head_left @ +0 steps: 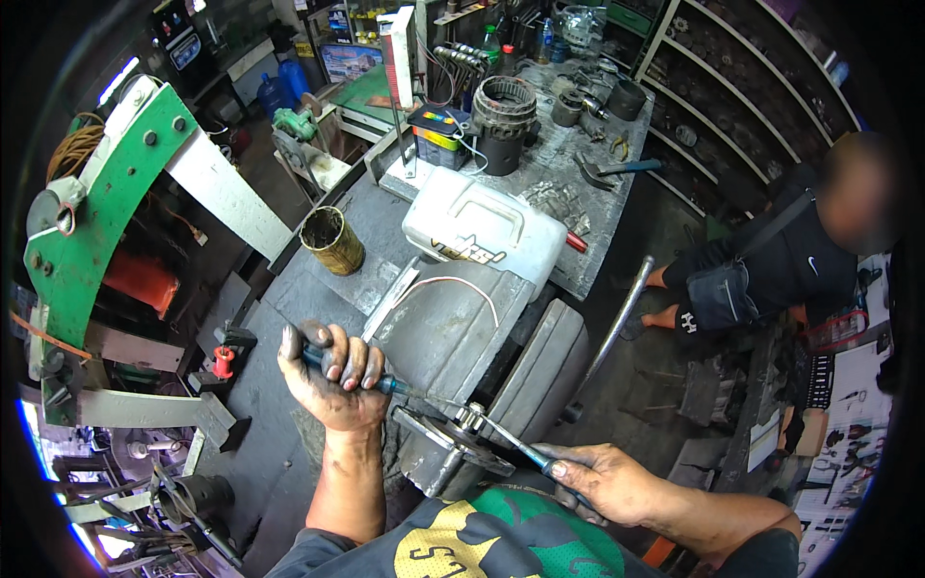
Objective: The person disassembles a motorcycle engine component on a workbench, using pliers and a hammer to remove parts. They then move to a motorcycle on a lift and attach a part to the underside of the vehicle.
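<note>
My left hand point(332, 380), blackened with grease, is closed round the blue handle of a screwdriver point(389, 384). My right hand point(617, 482) grips a second screwdriver point(516, 441), also with a blue handle. From opposite sides, both blades reach the small toothed metal shaft point(472, 415) that stands up from a dark round metal part point(445, 432). That part sits at the near end of a large grey bench vise point(448, 323); whether the jaws clamp it cannot be made out. The blade tips are too small to tell exactly where they bear.
Behind the vise lies a white plastic case point(491, 223), with a grimy tin point(332, 243) to its left. The vise's long bar point(621, 323) sticks out rightward. A green press frame point(106, 217) stands left. Another person point(771, 246) is at the right.
</note>
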The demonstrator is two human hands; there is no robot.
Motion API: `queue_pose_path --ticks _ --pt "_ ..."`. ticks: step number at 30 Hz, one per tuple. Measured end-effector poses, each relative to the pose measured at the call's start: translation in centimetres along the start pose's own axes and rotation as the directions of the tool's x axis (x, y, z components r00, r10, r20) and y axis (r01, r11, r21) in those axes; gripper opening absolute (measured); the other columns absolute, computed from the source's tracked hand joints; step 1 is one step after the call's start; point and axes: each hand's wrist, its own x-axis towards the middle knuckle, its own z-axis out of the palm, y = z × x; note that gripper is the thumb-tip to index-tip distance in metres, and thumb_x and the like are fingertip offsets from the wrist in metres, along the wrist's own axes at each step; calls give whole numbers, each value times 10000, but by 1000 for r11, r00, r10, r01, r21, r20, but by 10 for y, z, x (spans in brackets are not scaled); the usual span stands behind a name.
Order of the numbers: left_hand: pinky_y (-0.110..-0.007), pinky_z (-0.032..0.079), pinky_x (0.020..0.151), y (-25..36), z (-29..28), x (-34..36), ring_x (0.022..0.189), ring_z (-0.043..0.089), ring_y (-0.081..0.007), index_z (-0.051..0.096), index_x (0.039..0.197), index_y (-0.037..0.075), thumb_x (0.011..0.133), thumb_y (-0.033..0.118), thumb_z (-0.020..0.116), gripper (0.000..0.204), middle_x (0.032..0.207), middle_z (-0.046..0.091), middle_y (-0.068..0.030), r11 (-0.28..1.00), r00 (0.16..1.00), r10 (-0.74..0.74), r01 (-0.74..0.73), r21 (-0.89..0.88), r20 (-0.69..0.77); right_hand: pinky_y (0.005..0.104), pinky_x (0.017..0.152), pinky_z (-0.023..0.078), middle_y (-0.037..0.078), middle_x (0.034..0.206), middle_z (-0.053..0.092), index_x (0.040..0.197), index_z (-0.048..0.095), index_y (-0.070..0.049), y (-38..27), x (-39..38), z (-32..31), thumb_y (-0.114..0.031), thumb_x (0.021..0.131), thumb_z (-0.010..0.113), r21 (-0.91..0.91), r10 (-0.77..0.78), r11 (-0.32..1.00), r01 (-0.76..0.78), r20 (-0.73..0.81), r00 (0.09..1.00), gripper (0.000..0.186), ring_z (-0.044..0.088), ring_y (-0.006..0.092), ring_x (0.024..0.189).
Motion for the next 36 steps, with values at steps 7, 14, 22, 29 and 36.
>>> queue_pose_path --ticks 7,14,22,29,36 --pt "-277 326 405 1 -9 -6 406 351 -79 609 930 117 1113 427 505 375 564 433 52 998 986 57 -58 3 159 259 464 438 -11 767 610 1606 558 -206 9 0 -1 -321 1159 567 -49 -44 998 43 -16 999 462 492 77 523" --pt "-335 293 410 -2 -3 -11 390 294 -118 613 863 150 1046 507 537 409 524 349 57 1000 1000 -7 7 11 4 239 433 365 -35 706 562 1616 524 -102 6 -8 8 -270 1129 583 -24 -119 993 118 -40 992 518 437 78 472" --pt "-332 330 450 -14 -8 -11 416 325 -128 634 914 89 1102 444 513 420 538 335 27 996 999 -35 37 -80 15 254 428 355 -19 704 606 1524 621 -109 -4 -11 21 -299 1152 535 -291 -95 956 40 -180 979 427 447 78 477" --pt "-320 343 470 -12 -6 -14 454 327 -116 614 951 71 1132 394 487 391 598 363 23 996 999 -8 12 -93 45 257 430 357 -21 705 604 1492 644 -112 0 -9 22 -302 1152 534 -327 -120 943 56 -179 977 405 445 80 477" --pt "-346 351 472 -11 -4 -15 453 345 -135 632 944 80 1106 424 514 399 577 351 18 998 1000 -7 6 -65 -14 256 437 361 -25 704 592 1455 664 -114 3 -13 18 -313 1153 534 -284 -127 956 72 -182 975 384 445 85 480"
